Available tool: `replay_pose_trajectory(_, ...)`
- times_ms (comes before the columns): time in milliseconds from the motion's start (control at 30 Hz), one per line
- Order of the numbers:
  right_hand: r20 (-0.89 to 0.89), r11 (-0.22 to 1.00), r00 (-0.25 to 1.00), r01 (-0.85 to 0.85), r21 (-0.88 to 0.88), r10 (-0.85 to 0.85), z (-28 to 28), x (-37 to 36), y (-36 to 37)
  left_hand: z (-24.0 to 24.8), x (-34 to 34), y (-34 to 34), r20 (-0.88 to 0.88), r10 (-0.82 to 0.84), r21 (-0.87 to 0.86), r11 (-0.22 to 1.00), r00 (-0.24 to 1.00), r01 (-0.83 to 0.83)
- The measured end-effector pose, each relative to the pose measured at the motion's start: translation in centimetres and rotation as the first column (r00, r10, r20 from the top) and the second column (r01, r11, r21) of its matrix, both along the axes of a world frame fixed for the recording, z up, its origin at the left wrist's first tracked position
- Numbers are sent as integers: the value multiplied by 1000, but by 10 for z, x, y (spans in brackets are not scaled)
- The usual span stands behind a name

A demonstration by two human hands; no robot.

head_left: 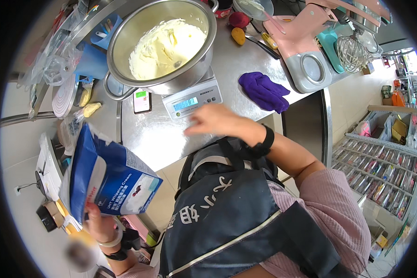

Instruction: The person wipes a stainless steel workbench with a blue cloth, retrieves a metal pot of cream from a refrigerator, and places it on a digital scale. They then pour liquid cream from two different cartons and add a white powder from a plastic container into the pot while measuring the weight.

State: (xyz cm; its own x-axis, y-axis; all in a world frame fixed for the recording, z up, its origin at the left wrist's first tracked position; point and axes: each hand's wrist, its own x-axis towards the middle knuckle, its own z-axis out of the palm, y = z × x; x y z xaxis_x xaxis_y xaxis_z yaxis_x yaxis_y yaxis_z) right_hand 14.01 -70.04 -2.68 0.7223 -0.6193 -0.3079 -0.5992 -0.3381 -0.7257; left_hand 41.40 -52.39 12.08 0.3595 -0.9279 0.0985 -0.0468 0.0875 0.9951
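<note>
My left hand [97, 224] grips the lower end of a large blue and white carton [125, 178], which is tilted, with its torn end pointing up and away. Over the steel table's front part, my right hand [215, 121] is held with fingers loosely bent and apart; no object shows in it. Just beyond it stands a kitchen scale [194, 99] with a lit display. On the scale rests a big steel pot [164, 83] holding a pale yellow, creamy mass [169, 48]. A phone [142, 101] lies to the left of the scale.
A purple cloth [263, 91] lies right of the scale. Farther right stands a pink stand mixer [301, 55] with a wire whisk [352, 52]. A knife [264, 47] and a mango [238, 35] lie behind the cloth. Blue containers [90, 60] are left of the pot.
</note>
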Motion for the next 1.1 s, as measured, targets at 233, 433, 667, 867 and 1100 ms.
replay_pose_trajectory(233, 815, 835, 497, -278, 476, -299, 92, 61, 20, 57, -42, -94, -28, 65, 341, 939, 997, -52)
replay_pose_trajectory(433, 806, 767, 70, -269, 582, -587, 114, 80, 13, 86, -52, -165, -384, -9, 644, 714, 923, 275)
replay_pose_trajectory(667, 605, 529, 58, -424, 735, -794, 118, 68, -18, 92, -54, -187, -262, -102, 724, 636, 960, 265)
replay_pose_trajectory(867, 635, 520, 95, -489, 701, -767, 124, 66, -27, 109, -79, -200, -117, -147, 747, 639, 982, 185)
replay_pose_trajectory(1100, 504, 303, 283, -533, 790, -816, 127, 61, -16, 107, -105, -193, -20, -76, 744, 665, 997, 65)
